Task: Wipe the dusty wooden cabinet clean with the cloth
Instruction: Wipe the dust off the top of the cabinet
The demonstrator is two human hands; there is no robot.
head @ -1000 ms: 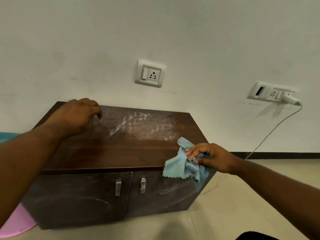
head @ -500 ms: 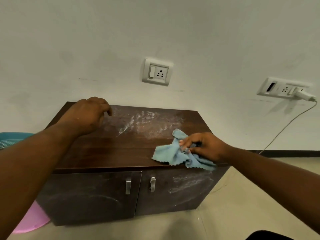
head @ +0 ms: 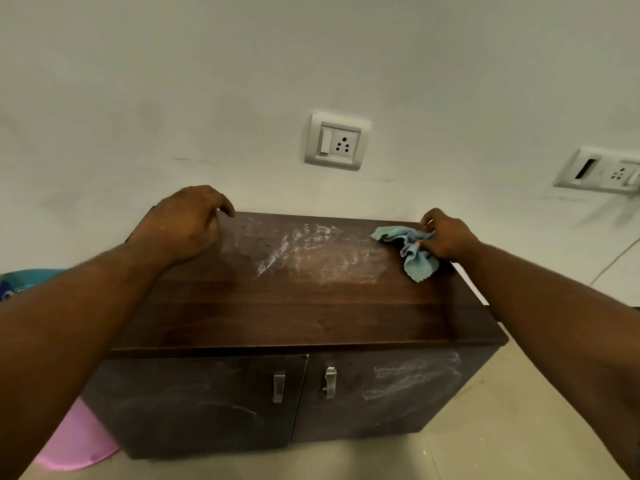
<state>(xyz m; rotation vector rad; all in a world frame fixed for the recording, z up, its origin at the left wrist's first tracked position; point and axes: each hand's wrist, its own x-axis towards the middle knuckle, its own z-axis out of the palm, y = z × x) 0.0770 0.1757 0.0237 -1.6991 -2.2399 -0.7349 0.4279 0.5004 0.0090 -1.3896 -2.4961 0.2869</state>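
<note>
At the back right corner of the cabinet (head: 298,306) top, my right hand (head: 446,237) pinches the bunched blue cloth (head: 407,249), my left hand (head: 183,226) rests curled at the back left, and next I should drag the cloth across the white dust (head: 311,251) between them.
</note>
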